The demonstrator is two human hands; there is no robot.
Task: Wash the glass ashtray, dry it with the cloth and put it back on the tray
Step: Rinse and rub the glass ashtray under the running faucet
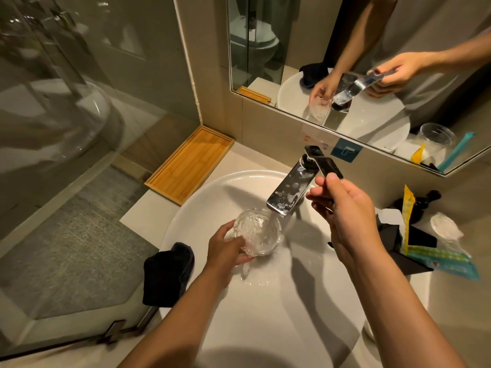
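We see a bathroom worktop (143, 211) with a white sink (305, 301) mid-frame. Upper left, the wooden tray (190, 164); lower left, the dark cloth (167, 273). Our left hand (225, 248) grips the glass ashtray (256, 232) under running water; our right hand (342, 211) pinches the tap lever (328, 167).

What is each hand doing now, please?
Left hand: closed on the glass ashtray, holding it under the running water.
Right hand: closed on the faucet handle, thumb on top.
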